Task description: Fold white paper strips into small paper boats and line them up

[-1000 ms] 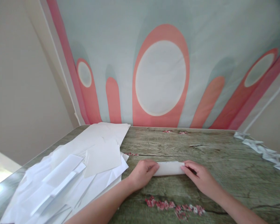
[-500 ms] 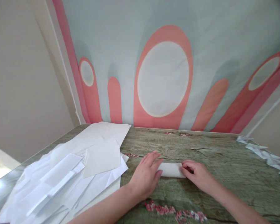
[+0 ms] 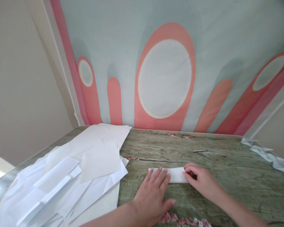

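A narrow folded strip of white paper point(image 3: 177, 175) lies flat on the wood-patterned table, its long side running left to right. My left hand point(image 3: 153, 192) rests on the strip's left part with fingers stretched out and thumb spread to the right. The strip's right end is pinched between the thumb and fingers of my right hand point(image 3: 200, 179). Part of the strip is hidden under my left fingers.
A loose heap of white paper sheets point(image 3: 99, 160) and folded pieces covers the table's left side. Several small folded paper pieces point(image 3: 267, 154) stand in a row along the right edge. Behind the table point(image 3: 217, 148) hangs a patterned backdrop point(image 3: 123, 47).
My left hand has gone from gripping the strip's left end to lying spread over it, with the thumb swung down toward me. My right hand stays at the right end.
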### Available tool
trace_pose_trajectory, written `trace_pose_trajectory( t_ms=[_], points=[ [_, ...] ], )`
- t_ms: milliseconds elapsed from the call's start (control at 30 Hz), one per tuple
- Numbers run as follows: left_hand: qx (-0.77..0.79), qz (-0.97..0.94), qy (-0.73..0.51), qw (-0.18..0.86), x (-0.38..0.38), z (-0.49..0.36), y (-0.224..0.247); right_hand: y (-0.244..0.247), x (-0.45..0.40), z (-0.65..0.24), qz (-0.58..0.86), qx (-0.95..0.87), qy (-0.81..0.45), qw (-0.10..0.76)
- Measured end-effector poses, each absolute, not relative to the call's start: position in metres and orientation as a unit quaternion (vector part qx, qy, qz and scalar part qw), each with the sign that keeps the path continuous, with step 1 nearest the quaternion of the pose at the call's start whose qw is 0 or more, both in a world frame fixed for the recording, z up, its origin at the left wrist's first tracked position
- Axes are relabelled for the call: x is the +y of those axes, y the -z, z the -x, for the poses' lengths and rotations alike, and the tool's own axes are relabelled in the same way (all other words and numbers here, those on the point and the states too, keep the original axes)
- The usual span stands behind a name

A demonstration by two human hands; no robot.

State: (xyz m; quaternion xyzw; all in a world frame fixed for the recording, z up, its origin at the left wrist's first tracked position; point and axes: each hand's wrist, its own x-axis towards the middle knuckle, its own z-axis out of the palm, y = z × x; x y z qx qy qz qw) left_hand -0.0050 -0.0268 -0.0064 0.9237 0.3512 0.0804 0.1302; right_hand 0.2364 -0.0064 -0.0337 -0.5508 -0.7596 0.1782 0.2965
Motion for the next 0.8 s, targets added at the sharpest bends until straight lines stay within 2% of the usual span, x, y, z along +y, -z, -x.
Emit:
trace_pose_trajectory(
  t_ms=[233,367,600,800],
  points=[
    [0.360,-0.917,-0.079,0.155,-0.027,0.006,0.006,0.050,-0.012,-0.235,0.574,-0.744,-0.146,0.310],
    [0.358,-0.917,-0.084,0.151,-0.025,0.006,0.007,0.052,-0.010,-0.237,0.539,-0.760,-0.126,0.339],
    [0.356,-0.918,-0.082,0.154,-0.023,0.006,0.007,0.045,-0.009,-0.235,0.522,-0.792,-0.116,0.296],
    [0.360,-0.923,-0.082,0.112,-0.024,0.005,0.005,0.045,-0.010,-0.233,0.526,-0.793,-0.121,0.284]
  ],
)
